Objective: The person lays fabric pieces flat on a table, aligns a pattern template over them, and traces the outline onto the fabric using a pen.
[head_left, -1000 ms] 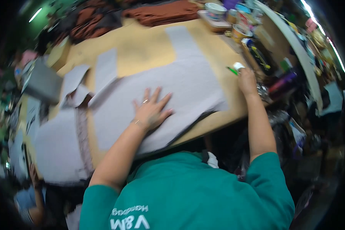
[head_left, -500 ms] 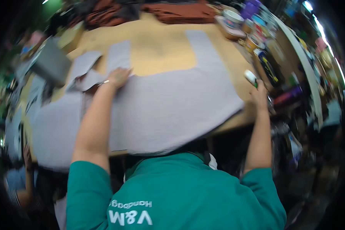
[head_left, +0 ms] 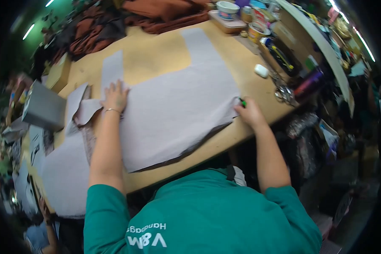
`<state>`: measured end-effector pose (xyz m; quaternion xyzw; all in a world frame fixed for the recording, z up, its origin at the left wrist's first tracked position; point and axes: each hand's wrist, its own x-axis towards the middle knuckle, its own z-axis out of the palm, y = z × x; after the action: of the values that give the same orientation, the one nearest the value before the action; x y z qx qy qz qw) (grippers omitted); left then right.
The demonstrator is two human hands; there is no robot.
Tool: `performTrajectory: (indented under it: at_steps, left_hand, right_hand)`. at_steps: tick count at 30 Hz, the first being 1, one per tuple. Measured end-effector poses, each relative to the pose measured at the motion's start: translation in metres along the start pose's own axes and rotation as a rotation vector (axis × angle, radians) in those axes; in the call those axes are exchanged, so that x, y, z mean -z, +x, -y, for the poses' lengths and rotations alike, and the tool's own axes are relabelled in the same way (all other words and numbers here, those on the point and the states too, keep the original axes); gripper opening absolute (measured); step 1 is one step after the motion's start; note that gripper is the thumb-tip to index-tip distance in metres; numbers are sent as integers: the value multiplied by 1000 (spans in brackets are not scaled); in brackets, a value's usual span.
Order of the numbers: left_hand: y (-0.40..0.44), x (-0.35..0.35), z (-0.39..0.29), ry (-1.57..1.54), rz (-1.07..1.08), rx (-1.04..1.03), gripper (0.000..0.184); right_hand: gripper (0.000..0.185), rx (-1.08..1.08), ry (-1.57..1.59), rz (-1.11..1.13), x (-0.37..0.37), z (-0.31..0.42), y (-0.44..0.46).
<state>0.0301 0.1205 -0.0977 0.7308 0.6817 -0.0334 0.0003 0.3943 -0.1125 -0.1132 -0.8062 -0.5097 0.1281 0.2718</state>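
Note:
A pale grey fabric piece (head_left: pixel 169 110) with a dark underside lies on the wooden table, its front edge partly turned up. My left hand (head_left: pixel 115 99) rests flat with fingers spread on its left side, near the narrow strip. At the right corner, my right hand (head_left: pixel 252 113) is closed, pinching the raised fabric edge. A small green-tipped object (head_left: pixel 242 102) shows at these fingers; its kind is hidden. To the left lies a second grey fabric piece (head_left: pixel 67 169), partly folded back. A small white object (head_left: pixel 261 71) sits on the table beyond my right hand.
Scissors (head_left: pixel 284 94) and a purple bottle (head_left: pixel 308 84) lie at the right edge, near a tray (head_left: pixel 279 57). A white tub (head_left: pixel 227 10) stands behind. Brown fabric (head_left: pixel 169 15) is piled at the back. A grey box (head_left: pixel 44 106) stands left; another person's hand (head_left: pixel 44 209) shows lower left.
My right hand has moved from beside the white object to the fabric's right corner and pinched it. The fabric's front edge has shifted back on the table. My left hand's fingers are now spread.

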Motion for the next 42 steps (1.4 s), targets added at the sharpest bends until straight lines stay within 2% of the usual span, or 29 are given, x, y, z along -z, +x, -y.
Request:
performTrajectory:
  at_steps: [2, 5, 8, 10, 13, 15, 16, 18, 20, 21, 24, 25, 28, 30, 32, 35, 39, 42]
  left_hand:
    - [-10, 3, 7, -62, 14, 17, 54]
    - [-9, 6, 6, -101, 64, 31, 53]
    - [-1, 8, 6, -88, 72, 48, 52]
    - [10, -1, 4, -83, 45, 42, 53]
    - [14, -11, 7, -108, -8, 49, 55]
    - [2, -12, 3, -140, -13, 69, 57]
    - [-11, -8, -3, -120, -4, 72, 59]
    - [-42, 2, -16, -117, -17, 75, 62]
    - [-71, 6, -23, -150, -43, 75, 64]
    - [-76, 6, -22, -162, -30, 62, 64]
    - [-75, 2, -16, -187, -6, 11, 66]
    - [-67, 1, -12, -184, -15, -15, 65]
    - [-40, 1, -4, -170, -19, -70, 64]
    - [-27, -6, 0, -184, -20, -112, 63]
    - [-6, -15, 7, -210, -31, -160, 62]
    - [-11, 7, 4, -174, 36, -123, 59]
    - [-24, -3, -21, -164, -145, -48, 57]
    - [-47, 14, -42, -260, 54, -18, 58]
  right_hand:
    - [38, -93, 713, 117, -15, -24, 22]
    - [43, -212, 1332, 329, 31, 18, 13]
    - [49, -64, 933, 383, 30, 57, -8]
    - [58, 223, 788, 393, 1, 54, -16]
    - [60, 5, 1040, 328, 6, 68, -23]
    - [59, -149, 973, 247, 19, 49, -25]
    - [57, -201, 937, 332, 38, 46, -29]
    - [61, -61, 945, 287, 56, 30, -40]
    - [65, -177, 746, 351, 64, -6, -52]
    - [60, -270, 548, 279, 71, -2, -59]
    - [56, -178, 40, -207, 66, -23, -55]
    - [49, -205, 43, -225, 68, -13, -51]
    - [43, 214, -25, -223, 35, 1, -39]
    - [36, 281, -159, -55, 14, 26, -42]
    - [34, 351, -232, -138, 2, 42, -48]
    - [33, 351, -203, -119, 6, 47, -52]
    - [32, 392, -223, -118, 7, 45, -58]
    - [30, 500, -170, -100, 7, 44, -50]
